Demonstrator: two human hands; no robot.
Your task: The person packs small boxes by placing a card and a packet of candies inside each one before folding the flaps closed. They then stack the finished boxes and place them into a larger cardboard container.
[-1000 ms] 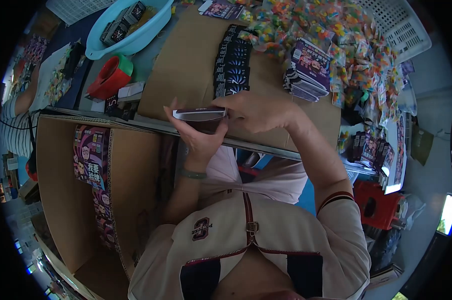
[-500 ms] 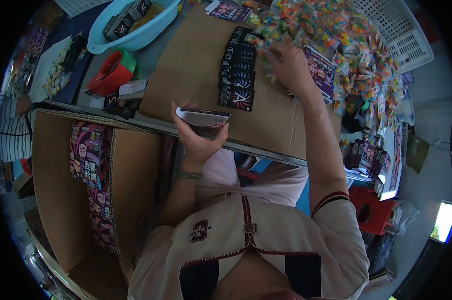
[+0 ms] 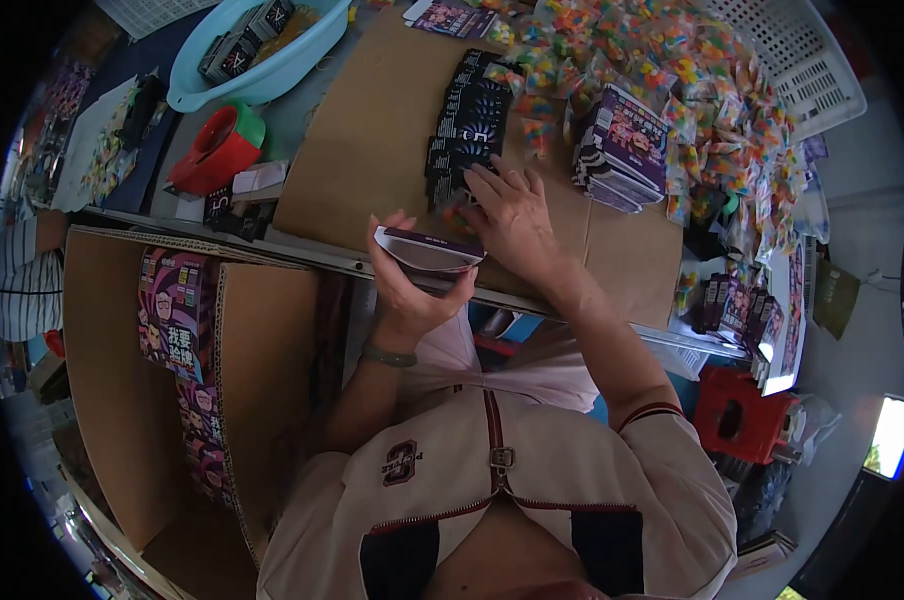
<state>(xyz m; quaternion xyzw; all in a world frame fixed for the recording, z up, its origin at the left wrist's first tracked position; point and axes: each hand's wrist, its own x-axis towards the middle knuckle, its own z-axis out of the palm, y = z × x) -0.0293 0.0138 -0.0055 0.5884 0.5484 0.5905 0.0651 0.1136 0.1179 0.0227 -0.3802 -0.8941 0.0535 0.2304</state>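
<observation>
My left hand [image 3: 412, 290] grips a small purple-and-white printed carton [image 3: 430, 252], its open mouth facing up. Close to the carton's right end, my right hand [image 3: 515, 215] has its fingers bent over a small clear packet of coloured candy [image 3: 455, 214], which is partly hidden. Just beyond the fingers runs an overlapping row of black printed packets [image 3: 472, 120], its near end partly covered by the hand. To the right of that hand lies a stack of flat purple printed cartons [image 3: 622, 145].
Many candy packets [image 3: 712, 100] are heaped at the back right beside a white basket [image 3: 812, 70]. At the left are a blue basin [image 3: 262, 80] holding black packets and a red-green tape dispenser [image 3: 217, 148]. A large cardboard box [image 3: 272, 350] stands below the table edge.
My right hand has come from the candy heap towards me and left, to beside the carton. The left hand and carton have shifted slightly right. The black row's near-end packet marked A no longer shows.
</observation>
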